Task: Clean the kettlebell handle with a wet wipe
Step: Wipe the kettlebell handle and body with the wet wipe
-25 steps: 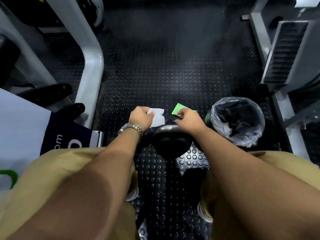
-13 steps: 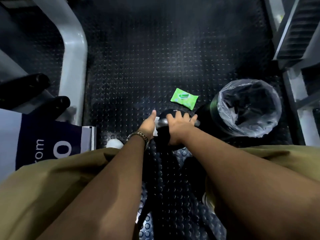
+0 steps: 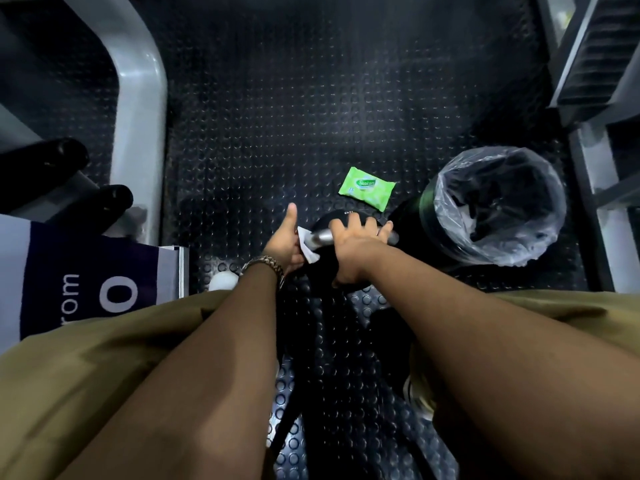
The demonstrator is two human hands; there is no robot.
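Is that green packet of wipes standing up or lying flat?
Lying flat: the green packet rests label-up on the studded floor mat, beyond the kettlebell.

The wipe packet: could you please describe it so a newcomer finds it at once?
Find the plastic-lined bin on the studded black floor. Just left of it, beyond the kettlebell, lies the wipe packet. It alone is a flat, bright green pouch.

Kettlebell (image 3: 346,215) mostly hidden under right hand (image 3: 356,244); banner (image 3: 86,268) text cut off.
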